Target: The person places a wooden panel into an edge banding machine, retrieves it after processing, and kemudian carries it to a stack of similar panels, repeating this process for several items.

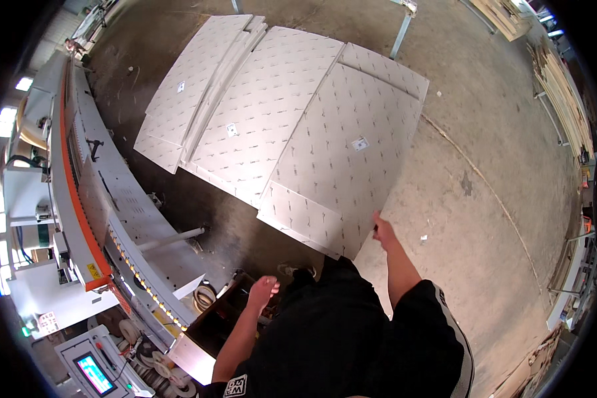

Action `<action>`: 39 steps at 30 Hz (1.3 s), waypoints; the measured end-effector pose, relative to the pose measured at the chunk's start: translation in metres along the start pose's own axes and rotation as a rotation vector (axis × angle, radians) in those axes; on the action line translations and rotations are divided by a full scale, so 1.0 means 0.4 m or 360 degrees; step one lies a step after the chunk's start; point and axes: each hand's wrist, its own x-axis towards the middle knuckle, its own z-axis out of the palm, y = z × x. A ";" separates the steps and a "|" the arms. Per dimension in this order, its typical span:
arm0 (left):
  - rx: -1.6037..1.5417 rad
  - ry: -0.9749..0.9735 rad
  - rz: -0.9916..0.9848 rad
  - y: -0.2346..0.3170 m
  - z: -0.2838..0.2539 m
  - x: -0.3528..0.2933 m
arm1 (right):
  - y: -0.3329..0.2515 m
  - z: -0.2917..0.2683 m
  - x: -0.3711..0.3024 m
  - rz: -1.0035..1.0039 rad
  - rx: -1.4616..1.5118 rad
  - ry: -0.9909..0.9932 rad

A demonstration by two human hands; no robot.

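Observation:
Several large pale flat panels [272, 93], covered in small repeated print and some with a white label, lie side by side in stacks in front of me. My right hand [382, 232] is at the near right edge of the right-hand panel [351, 146], fingers curled. A small dark spot shows by these fingers, and I cannot make out what they hold. Lower and to the left, my left hand [264, 292] hangs apart from the panels with its fingers curled in, nothing visible in it. A narrow panel strip [302, 212] lies on the near end of the right stack.
A long machine with an orange rail [79, 212] and a row of yellow rollers runs down the left. Its control screen [94, 373] is lit at lower left. Stacked boards [558, 99] stand on a rack at far right. Concrete floor [471, 219] lies right of the panels.

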 end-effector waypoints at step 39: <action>-0.1853 0.1979 0.0121 -0.442 -0.153 -0.400 | -0.131 0.589 -0.133 -0.0474 -0.0163 -0.0489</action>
